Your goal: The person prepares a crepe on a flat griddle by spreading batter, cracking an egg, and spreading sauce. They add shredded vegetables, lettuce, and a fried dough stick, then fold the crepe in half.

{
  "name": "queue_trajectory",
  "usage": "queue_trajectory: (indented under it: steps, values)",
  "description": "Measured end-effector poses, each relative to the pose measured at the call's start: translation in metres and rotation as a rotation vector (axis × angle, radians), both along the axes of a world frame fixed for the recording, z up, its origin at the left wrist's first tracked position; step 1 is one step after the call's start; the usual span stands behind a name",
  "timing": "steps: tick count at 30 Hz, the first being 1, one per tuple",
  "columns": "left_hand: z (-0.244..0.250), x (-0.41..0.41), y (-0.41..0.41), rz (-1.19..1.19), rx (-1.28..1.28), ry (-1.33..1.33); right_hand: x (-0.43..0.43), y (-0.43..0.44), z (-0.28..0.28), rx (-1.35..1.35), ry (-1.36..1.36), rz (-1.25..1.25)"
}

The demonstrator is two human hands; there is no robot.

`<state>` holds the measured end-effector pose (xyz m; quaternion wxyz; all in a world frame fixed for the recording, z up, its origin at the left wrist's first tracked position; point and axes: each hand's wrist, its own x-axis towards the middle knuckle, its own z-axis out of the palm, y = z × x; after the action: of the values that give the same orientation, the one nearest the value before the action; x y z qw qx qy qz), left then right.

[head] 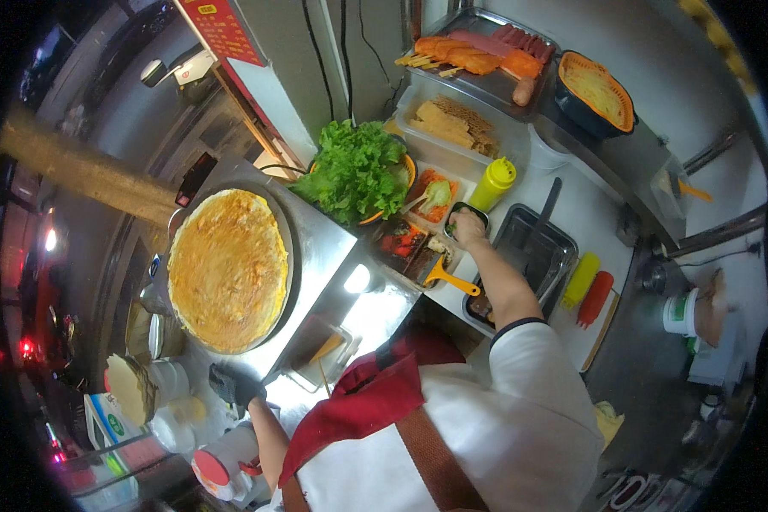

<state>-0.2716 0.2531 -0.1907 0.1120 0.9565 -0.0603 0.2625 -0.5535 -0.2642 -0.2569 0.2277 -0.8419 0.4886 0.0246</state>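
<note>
A large round crepe (227, 272), browned on top with a yellow egg edge, covers most of the round griddle plate (292, 301). My right hand (468, 226) is bare and reaches into a small dark container (484, 219) with bits of chopped greens; its fingertips are hidden, so their grip does not show. Down by the near edge of the griddle's steel housing is my left hand (235, 384) in a dark glove. What its fingers do is unclear. An orange-handled spatula (451, 280) leans in a sauce compartment near my right forearm.
Lettuce (361, 166) fills a basket beside the griddle. Behind the yellow squeeze bottle (493, 184) stands a plastic bin of crisp sheets (448, 125). A steel tray (473, 83) holds skewered meat and sausages. Right of my forearm lie a black tray (518, 240) and a red bottle (595, 299).
</note>
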Motion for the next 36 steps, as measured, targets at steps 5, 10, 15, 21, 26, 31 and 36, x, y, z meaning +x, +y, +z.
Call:
queue_trajectory:
  steps: [5,10,15,21,26,31,36]
  values:
    - [0.000,-0.001,0.000,0.033,0.115,0.067,-0.021,-0.015,-0.046,0.137,-0.378,-0.431]
    - [0.019,-0.007,-0.009,0.043,-0.186,0.170,-0.011,-0.018,-0.046,0.507,-0.864,-0.741]
    - [0.024,0.004,-0.017,0.048,-0.757,0.034,-0.022,-0.021,-0.058,0.092,-0.509,-0.423]
    - [0.036,0.001,-0.013,0.107,-0.666,0.057,-0.013,-0.012,-0.050,-0.040,-0.060,-0.305]
    - [0.031,0.001,-0.004,0.116,-0.645,0.032,0.008,-0.004,-0.022,0.322,-0.601,-0.819]
    - [0.032,0.002,-0.002,0.133,-0.691,0.074,0.016,-0.023,-0.031,0.523,-0.976,-0.768]
    - [0.026,0.002,-0.002,0.096,-0.669,0.048,0.105,0.069,0.093,0.962,-1.109,-0.416]
